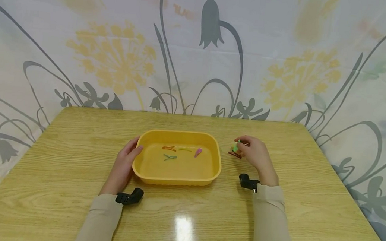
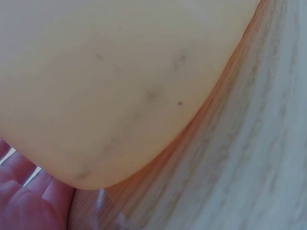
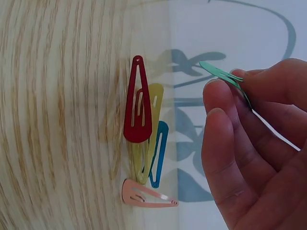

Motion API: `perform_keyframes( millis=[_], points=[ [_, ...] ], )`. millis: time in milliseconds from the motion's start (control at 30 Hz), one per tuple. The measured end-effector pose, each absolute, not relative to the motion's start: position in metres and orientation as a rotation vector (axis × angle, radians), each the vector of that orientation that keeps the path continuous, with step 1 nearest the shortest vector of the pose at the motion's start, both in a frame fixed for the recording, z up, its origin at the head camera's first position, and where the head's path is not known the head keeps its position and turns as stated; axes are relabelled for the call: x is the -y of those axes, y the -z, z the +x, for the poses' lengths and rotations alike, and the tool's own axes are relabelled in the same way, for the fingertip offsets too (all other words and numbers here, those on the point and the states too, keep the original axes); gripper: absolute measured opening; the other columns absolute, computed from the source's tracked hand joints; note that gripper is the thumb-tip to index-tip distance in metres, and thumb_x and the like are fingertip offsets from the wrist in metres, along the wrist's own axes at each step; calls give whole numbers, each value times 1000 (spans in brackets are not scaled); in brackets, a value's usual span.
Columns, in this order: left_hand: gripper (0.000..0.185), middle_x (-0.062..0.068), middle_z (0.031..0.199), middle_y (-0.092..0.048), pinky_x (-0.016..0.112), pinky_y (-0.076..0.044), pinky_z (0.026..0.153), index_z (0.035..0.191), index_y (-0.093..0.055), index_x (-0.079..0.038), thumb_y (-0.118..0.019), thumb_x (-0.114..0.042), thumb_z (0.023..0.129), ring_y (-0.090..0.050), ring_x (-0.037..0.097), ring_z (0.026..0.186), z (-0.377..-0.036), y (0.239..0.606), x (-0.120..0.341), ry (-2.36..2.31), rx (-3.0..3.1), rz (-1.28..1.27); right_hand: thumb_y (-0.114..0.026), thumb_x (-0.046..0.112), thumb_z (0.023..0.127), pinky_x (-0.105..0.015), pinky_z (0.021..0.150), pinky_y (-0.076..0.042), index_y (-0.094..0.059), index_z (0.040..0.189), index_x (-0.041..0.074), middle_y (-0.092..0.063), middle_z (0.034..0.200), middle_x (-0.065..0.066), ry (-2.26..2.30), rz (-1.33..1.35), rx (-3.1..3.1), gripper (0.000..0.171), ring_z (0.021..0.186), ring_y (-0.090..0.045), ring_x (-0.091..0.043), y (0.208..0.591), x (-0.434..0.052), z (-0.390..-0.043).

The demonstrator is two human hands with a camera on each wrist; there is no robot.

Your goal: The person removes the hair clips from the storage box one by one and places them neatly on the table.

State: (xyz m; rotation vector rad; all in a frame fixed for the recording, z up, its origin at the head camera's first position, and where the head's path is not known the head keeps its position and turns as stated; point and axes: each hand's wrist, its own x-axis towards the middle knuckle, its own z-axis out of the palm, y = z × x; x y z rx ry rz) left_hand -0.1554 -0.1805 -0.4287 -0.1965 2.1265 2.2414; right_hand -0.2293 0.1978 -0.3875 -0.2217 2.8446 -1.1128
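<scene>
Nearest to us, two beige sleeves lead out over the light wooden table (image 1: 58,171), each wrist carrying a small black camera mount.

Our left hand (image 1: 122,166) rests against the left outer wall of the shallow yellow plastic tub (image 1: 213,166), fingers fairly straight along its side and the thumb up near the rim; it presses the tub rather than clasping it. The left wrist view shows the tub's rounded corner (image 2: 120,96) filling the frame, with fingertips (image 2: 29,201) just under it.

Inside the tub lie four snap hair clips, apart from one another: an orange one (image 1: 169,148), a yellow-green one (image 1: 185,149), a pink one (image 1: 198,152) and a teal one (image 1: 170,157).

To the right of the tub, our right hand (image 1: 256,154) pinches a green metal snap hair clip (image 3: 221,74) between thumb and fingertips, lifted just above the table.

On the table just beside that hand sits a small cluster of clips: a red one (image 3: 136,103) lying over a yellow one (image 3: 149,139), a blue one (image 3: 158,153) under them, and a pale pink one (image 3: 144,195) close by.

Beyond the table hangs a white cloth backdrop (image 1: 198,50) printed with grey stems and yellow flowers.
</scene>
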Motion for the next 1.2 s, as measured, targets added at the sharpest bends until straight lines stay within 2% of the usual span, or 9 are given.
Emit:
perform_keyframes(
  millis=[167,467,800,967,1067,1200],
  points=[
    [50,-3,148,-29,36,-29,109,144,-30,-19,-43,-32,98,-33,14,132,-155,426,180,-2234,-2123,-192,-43,25,97,-32,68,-52,-59,119,7,-65,97,-13,1135,-186,-2828,33,82,-62,-26,389,-201,-229],
    [49,2,149,-28,38,-28,110,145,-28,-15,-42,-27,99,-31,17,133,-146,411,176,-2229,-2096,-200,-46,31,96,-35,67,-53,-61,116,9,-63,100,-12,1217,-106,-2816,34,78,-61,-26,396,-205,-228],
    [50,-3,148,-29,37,-30,108,144,-29,-20,-43,-31,98,-34,15,131,-159,433,182,-2245,-2082,-208,-45,20,95,-36,60,-51,-58,117,4,-61,99,-19,1290,-42,-2823,30,67,-60,-31,397,-213,-227],
    [50,-3,148,-28,37,-30,108,145,-29,-21,-43,-32,98,-34,14,132,-157,431,181,-2237,-2087,-206,-45,15,95,-39,60,-53,-50,127,5,-55,104,-17,1358,-25,-2810,35,66,-60,-33,399,-214,-227],
    [50,-3,148,-29,37,-30,108,145,-29,-21,-43,-32,98,-34,14,131,-157,430,181,-2241,-2086,-203,-46,14,94,-39,60,-53,-48,131,6,-55,104,-16,1370,-2,-2837,37,68,-62,-32,400,-217,-228],
    [50,-3,149,-28,37,-30,109,145,-29,-21,-43,-31,98,-34,14,132,-157,430,181,-2246,-2083,-202,-47,16,95,-35,62,-52,-56,124,6,-60,102,-18,1362,59,-2898,32,76,-64,-31,401,-221,-228]
  ],
)
